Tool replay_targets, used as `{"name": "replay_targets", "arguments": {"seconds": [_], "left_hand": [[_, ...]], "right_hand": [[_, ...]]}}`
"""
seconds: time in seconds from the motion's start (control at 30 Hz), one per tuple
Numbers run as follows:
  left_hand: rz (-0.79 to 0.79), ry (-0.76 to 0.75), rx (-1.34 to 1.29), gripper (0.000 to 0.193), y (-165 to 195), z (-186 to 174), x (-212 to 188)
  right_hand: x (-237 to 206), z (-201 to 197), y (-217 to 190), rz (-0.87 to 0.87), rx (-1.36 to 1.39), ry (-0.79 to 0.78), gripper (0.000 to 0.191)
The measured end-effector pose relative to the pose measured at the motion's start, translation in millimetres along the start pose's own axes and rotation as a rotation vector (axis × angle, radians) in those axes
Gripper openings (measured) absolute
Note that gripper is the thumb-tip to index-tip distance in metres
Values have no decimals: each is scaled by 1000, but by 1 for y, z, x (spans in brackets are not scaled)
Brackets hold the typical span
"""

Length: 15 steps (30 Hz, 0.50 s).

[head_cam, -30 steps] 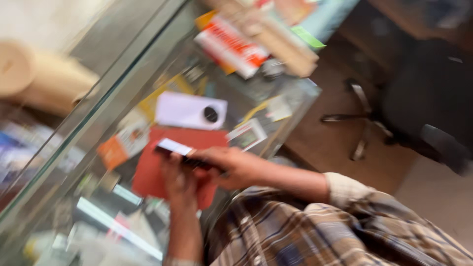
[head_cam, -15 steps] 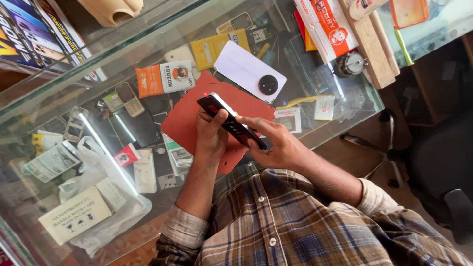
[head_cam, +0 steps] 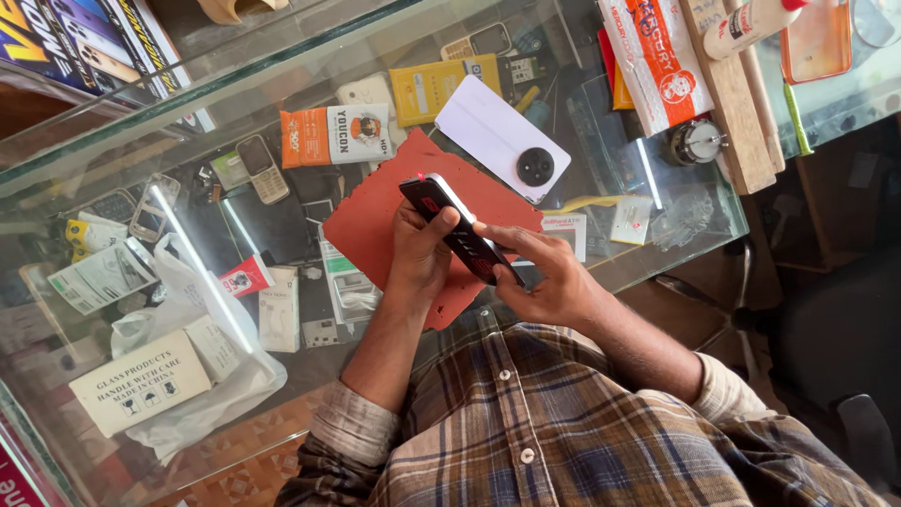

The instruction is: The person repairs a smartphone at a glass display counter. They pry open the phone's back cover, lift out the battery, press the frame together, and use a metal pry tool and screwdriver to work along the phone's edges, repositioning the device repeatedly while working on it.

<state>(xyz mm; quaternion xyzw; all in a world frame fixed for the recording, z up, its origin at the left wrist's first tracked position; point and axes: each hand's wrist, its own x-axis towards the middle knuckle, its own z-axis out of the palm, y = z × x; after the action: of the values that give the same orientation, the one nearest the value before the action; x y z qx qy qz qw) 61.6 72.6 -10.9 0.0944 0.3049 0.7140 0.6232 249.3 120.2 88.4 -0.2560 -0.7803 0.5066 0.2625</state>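
Both hands (head_cam: 488, 258) hold a dark phone (head_cam: 460, 228) over a red mat (head_cam: 375, 225).

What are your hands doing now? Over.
Left hand and right hand both grip the dark flat phone. Red rubber mat below. Nothing blocking.

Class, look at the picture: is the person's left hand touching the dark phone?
Touching. The head view shows the left hand wrapped around the dark phone, thumb pressed across its face, while the right hand pinches its lower end.

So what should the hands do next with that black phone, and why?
Probably lower the black phone flat onto the red mat. Both the left hand and right hand hold it tilted in the air just above the mat.
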Motion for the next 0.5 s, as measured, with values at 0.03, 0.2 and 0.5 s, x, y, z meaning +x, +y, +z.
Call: {"name": "replay_targets", "arguments": {"seconds": [0.03,0.2,0.5], "left_hand": [[1,1,-2,25,0,0,0],[-18,-6,8,23,2,2,0],[-17,-9,-11,24,2,7,-1]], "right_hand": [[1,0,0,-7,1,3,59],[1,1,1,-12,5,12,58],[1,1,2,-1,-11,23,57]]}}
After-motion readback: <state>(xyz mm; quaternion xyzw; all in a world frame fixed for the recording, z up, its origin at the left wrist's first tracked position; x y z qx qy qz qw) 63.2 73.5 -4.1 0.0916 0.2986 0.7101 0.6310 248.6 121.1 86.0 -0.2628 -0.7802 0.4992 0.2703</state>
